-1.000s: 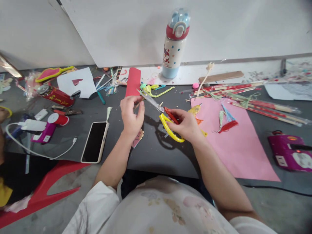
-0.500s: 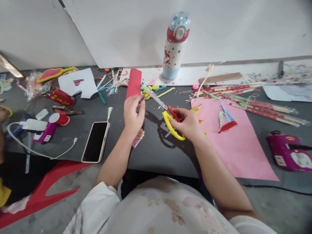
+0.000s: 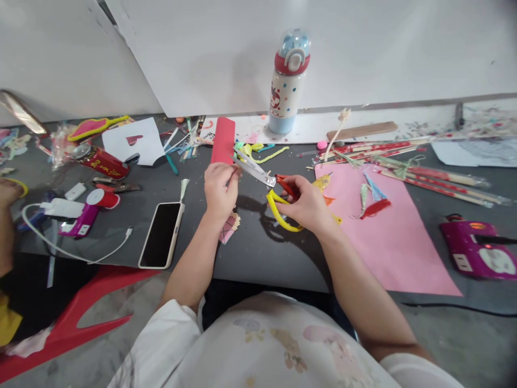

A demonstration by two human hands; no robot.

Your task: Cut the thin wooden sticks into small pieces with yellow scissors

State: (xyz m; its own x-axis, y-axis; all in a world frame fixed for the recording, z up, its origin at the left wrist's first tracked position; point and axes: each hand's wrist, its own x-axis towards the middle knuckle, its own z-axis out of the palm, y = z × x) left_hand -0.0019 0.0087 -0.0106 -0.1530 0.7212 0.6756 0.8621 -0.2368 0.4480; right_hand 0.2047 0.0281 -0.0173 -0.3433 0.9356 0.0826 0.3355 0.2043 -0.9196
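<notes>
My right hand (image 3: 309, 205) grips a pair of scissors (image 3: 266, 186) with yellow and red handles, blades pointing up and left. My left hand (image 3: 219, 189) is closed in a pinch right at the blade tips, holding something too small to make out. Both hands hover over the dark table (image 3: 250, 253). A small folded pink paper fan (image 3: 229, 226) lies under my left wrist. A red paper strip (image 3: 223, 139) lies just beyond my left hand.
A phone (image 3: 161, 234) lies left of my left arm. A pink sheet (image 3: 383, 231) with tassels (image 3: 374, 205) is on the right. A dotted bottle (image 3: 287, 81) stands at the back wall. Sticks (image 3: 424, 167), a red can (image 3: 100, 160), purple devices (image 3: 479, 250) and another person's arm (image 3: 6, 226) lie around.
Both hands stayed close together with the scissors; the blades dropped a little and their tips now meet my left fingers. The view shifted slightly.
</notes>
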